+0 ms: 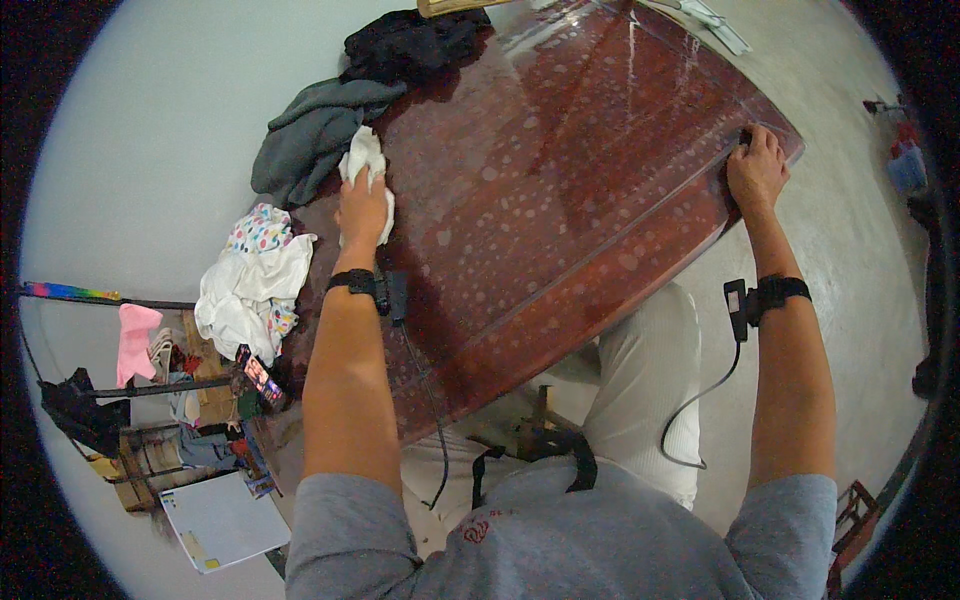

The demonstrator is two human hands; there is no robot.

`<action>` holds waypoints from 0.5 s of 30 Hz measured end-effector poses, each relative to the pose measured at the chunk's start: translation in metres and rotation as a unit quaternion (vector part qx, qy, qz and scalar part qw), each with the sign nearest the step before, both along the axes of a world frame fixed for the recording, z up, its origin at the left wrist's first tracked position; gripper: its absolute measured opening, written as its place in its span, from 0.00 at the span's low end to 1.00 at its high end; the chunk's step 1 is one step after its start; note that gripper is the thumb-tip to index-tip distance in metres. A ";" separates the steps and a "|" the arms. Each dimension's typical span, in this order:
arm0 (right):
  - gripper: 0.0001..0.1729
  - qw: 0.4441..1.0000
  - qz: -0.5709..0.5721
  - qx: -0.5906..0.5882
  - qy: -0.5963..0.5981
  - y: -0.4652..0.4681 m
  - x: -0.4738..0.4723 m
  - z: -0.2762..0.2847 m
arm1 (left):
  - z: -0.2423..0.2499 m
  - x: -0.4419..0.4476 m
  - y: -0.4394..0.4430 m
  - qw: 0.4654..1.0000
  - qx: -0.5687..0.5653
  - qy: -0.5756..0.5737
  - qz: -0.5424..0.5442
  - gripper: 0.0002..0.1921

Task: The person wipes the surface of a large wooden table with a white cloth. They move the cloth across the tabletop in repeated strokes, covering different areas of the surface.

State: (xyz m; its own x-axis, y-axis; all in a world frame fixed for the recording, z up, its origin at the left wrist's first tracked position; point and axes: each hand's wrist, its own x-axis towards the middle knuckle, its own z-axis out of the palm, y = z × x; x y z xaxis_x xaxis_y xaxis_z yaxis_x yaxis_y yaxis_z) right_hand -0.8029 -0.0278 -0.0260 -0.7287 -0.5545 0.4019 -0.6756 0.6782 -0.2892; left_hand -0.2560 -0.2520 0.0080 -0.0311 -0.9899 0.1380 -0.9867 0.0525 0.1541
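My left hand (363, 210) rests on a crumpled white cloth (364, 150) on the left part of a dark red wooden table (510, 217). Whether its fingers grip the cloth or only press on it is hard to tell. At the table's right corner lies my right hand (757, 169), its fingers bent at the edge; a small dark spot shows by the fingertips, and what it is cannot be made out. A grey cloth (307, 142) is beside the white one, with black fabric (412, 45) beyond it. White and dotted fabric (251, 285) lies nearer me on the left.
A phone (259, 373) with a lit screen lies by the dotted fabric. Cables hang from both wrist straps. Racks with a pink cloth (136, 343) and a white board (225, 521) stand at the left. A wooden piece (457, 6) is at the table's far edge.
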 end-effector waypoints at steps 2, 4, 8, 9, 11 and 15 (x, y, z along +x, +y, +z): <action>0.24 1.000 -0.002 -0.001 0.001 0.000 0.000 0.000 | -0.005 0.024 0.005 1.000 -0.021 -0.008 0.022 0.29; 0.24 1.000 0.001 -0.008 0.002 0.000 0.001 0.001 | -0.005 0.052 0.007 1.000 -0.030 0.008 0.004 0.28; 0.24 1.000 0.002 0.001 0.006 0.001 0.001 0.001 | -0.009 0.092 0.022 0.997 -0.032 -0.013 0.067 0.28; 0.24 1.000 0.005 -0.002 0.007 0.001 0.001 0.000 | -0.010 0.100 0.027 0.997 -0.039 -0.018 0.063 0.28; 0.24 1.000 0.009 -0.008 0.008 0.001 0.000 0.000 | -0.009 0.116 0.035 0.997 -0.051 -0.029 0.056 0.28; 0.25 1.000 -0.002 0.010 0.014 0.000 -0.001 -0.002 | -0.011 0.141 0.051 0.993 -0.057 -0.053 0.090 0.28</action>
State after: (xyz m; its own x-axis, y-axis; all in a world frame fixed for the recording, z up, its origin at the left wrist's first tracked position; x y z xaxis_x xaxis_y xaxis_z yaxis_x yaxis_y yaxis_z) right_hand -0.8043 -0.0281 -0.0277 -0.7192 -0.5597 0.4117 -0.6809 0.6859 -0.2569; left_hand -0.1153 -0.2006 -0.0026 0.1253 -0.9590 0.2542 -0.9919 -0.1156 0.0529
